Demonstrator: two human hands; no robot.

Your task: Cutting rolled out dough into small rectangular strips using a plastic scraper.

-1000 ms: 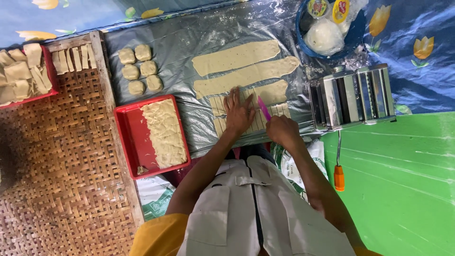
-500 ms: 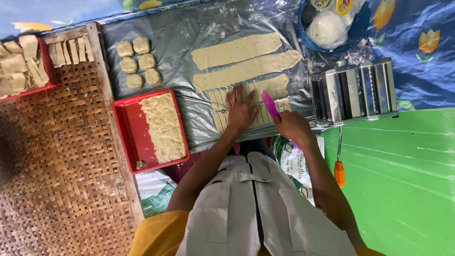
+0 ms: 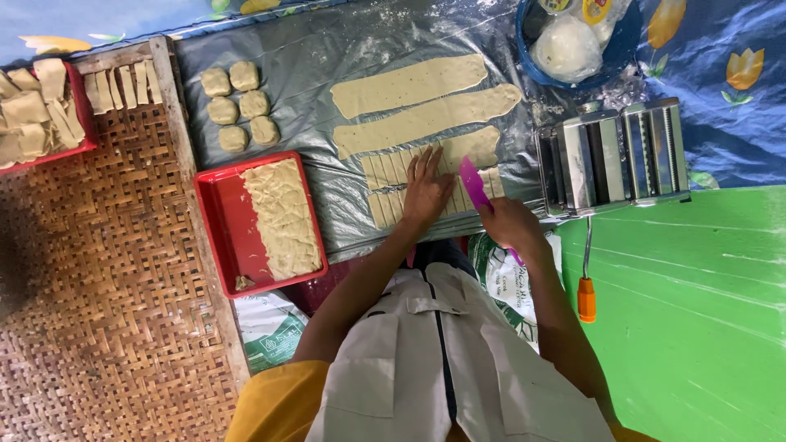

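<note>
Cutting a rolled dough sheet into short strips on a plastic-covered work surface.

The cut dough strips [image 3: 409,192] lie at the centre of the grey plastic sheet [image 3: 327,82]. The left hand [image 3: 427,190] rests flat and open on them, fingers spread, seemingly to pin the soft dough so it does not drag. At its three o'clock the right hand [image 3: 512,225] is closed around a pink plastic scraper [image 3: 473,182], blade angled down onto the strips. At twelve o'clock lie two long uncut dough sheets [image 3: 417,98]. At ten o'clock sit six small dough balls [image 3: 237,106]. At nine o'clock a red tray [image 3: 219,237] holds finished pieces, placed just beside the cutting spot. At three o'clock stands a metal pasta roller [image 3: 614,155] with an orange-handled crank [image 3: 586,286]. A blue bowl [image 3: 630,49] sits at one o'clock.
</note>
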